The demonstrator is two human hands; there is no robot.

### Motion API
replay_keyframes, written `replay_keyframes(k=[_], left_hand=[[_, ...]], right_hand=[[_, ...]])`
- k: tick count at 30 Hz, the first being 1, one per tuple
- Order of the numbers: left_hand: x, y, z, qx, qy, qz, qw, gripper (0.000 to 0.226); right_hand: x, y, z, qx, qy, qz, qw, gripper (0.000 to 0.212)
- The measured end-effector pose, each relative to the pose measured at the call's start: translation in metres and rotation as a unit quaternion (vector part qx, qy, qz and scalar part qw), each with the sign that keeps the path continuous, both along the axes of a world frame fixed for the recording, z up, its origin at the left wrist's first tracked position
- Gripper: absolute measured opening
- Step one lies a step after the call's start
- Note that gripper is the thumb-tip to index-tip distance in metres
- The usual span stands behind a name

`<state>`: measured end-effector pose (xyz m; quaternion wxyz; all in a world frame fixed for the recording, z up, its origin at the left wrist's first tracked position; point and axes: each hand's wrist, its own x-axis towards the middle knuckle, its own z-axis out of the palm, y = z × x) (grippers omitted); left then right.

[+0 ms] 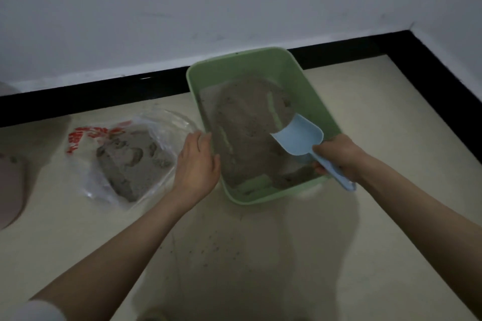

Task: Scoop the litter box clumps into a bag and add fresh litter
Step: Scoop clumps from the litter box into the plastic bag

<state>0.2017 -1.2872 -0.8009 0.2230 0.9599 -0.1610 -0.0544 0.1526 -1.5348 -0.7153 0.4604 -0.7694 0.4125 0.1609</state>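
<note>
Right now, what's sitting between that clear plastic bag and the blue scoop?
In the head view, the left hand rests on the near-left rim of the green litter box, and beyond it lies the brown litter, before the blue scoop. The bag lies left.

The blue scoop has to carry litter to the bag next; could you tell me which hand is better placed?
Right: the right hand already grips the blue scoop in the green box.
</note>
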Motion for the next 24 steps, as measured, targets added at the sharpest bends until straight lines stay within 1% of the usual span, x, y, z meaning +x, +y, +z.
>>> replay_keyframes(k=[3,4,7,8,11,13,14,16,17,20,24], left_hand=[[0.01,-0.02,-0.005,0.04,0.034,0.013,0.999,0.063],[0.013,-0.025,-0.005,0.046,0.037,0.017,0.998,0.064],[0.024,-0.033,-0.007,0.051,0.03,0.05,0.997,0.066],[0.029,-0.034,-0.008,0.051,0.028,0.063,0.996,0.067],[0.041,-0.036,-0.015,0.052,0.02,0.082,0.995,0.07],[0.051,-0.04,-0.018,0.046,0.016,0.088,0.995,0.071],[0.056,-0.042,-0.019,0.041,0.014,0.091,0.995,0.07],[0.066,-0.045,-0.021,0.025,0.009,0.099,0.995,0.069],[0.069,-0.046,-0.023,0.018,0.005,0.103,0.994,0.069],[0.072,-0.044,-0.028,0.005,-0.014,0.112,0.994,0.067],[0.072,-0.043,-0.034,-0.007,-0.031,0.112,0.993,0.065]], right_hand=[[0.0,-0.018,-0.015,0.038,0.026,-0.052,0.998,0.03],[0.002,-0.021,-0.019,0.051,0.028,-0.069,0.996,0.027],[0.011,-0.025,-0.028,0.08,0.024,-0.116,0.99,0.007],[0.015,-0.025,-0.032,0.086,0.021,-0.122,0.989,0.006],[0.028,-0.025,-0.05,0.095,-0.002,-0.127,0.987,0.028],[0.039,-0.025,-0.061,0.102,-0.016,-0.131,0.986,0.03],[0.046,-0.025,-0.065,0.108,-0.023,-0.14,0.984,0.026],[0.06,-0.021,-0.073,0.115,-0.038,-0.16,0.98,0.01],[0.068,-0.018,-0.076,0.116,-0.047,-0.17,0.978,0.008],[0.093,-0.006,-0.082,0.131,-0.064,-0.178,0.973,0.029],[0.129,-0.001,-0.089,0.123,-0.059,-0.168,0.976,0.036]])
